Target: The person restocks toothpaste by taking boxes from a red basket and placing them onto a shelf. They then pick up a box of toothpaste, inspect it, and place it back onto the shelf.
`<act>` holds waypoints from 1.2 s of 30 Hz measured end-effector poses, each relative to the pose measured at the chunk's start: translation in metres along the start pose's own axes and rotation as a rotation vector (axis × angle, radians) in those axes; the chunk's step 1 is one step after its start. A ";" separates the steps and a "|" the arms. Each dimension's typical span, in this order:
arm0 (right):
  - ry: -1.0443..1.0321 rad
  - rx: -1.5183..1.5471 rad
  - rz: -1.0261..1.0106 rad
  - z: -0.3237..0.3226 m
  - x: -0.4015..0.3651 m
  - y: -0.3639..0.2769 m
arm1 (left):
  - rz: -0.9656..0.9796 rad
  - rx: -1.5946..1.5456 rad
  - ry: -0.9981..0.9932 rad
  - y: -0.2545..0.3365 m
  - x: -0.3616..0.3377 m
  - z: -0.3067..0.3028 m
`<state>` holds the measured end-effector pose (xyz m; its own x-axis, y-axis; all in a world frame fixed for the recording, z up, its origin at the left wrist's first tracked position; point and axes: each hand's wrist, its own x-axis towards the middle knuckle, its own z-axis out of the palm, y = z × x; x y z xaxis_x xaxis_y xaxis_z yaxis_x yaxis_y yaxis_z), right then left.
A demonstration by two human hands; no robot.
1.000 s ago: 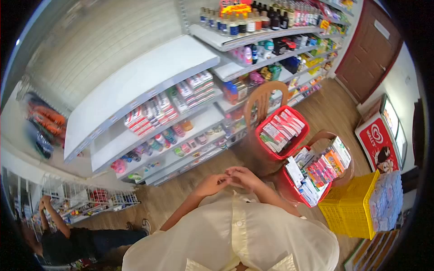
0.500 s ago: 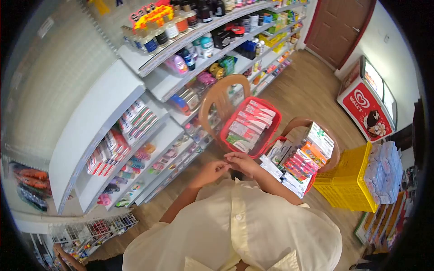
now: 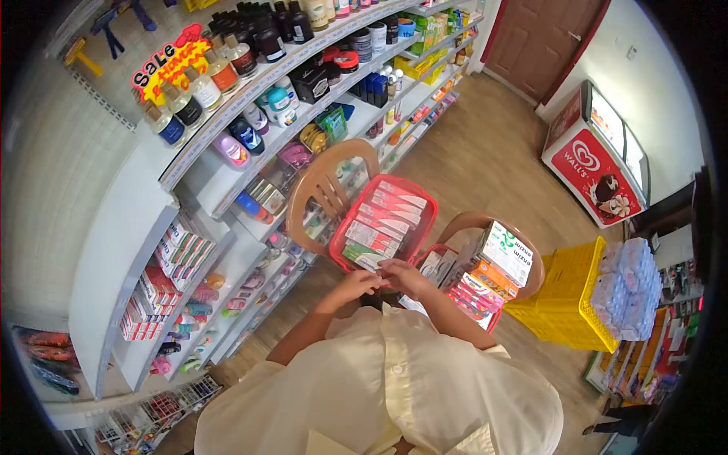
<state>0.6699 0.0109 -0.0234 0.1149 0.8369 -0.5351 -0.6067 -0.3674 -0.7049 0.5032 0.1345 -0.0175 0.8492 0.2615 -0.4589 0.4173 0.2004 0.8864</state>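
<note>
My left hand and my right hand meet in front of my body, fingertips bent together and touching. Whatever lies between them, if anything, is too small to make out. Just beyond them is a red plastic basket on a brown plastic chair. Inside it, rows of slim toothpaste-like boxes in white, pink and red lie beside a green-and-white box. Right of my hands, a second red basket holds stacked cartons, including a white "enzim" box and orange and pink packs; my right forearm partly covers it.
White shelves on the left carry bottles, jars and boxed stacks. A second brown chair stands by the cartons. Yellow crates with bottle packs are to the right, a red ice-cream freezer behind. A person's leg shows lower right.
The view has turned, so the baskets and shelves appear further left and more perfume bottles show. My hands stay together. The arm at lower left is out of view.
</note>
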 end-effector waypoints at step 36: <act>0.834 -0.958 -0.036 -0.116 0.154 0.014 | -0.218 1.065 0.008 -0.032 0.272 -0.141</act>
<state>0.7700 0.0879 -0.1696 0.7891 0.4722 -0.3928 0.1761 -0.7866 -0.5918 0.6757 0.3321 -0.1793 0.7223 0.3264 -0.6097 0.6286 -0.6775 0.3820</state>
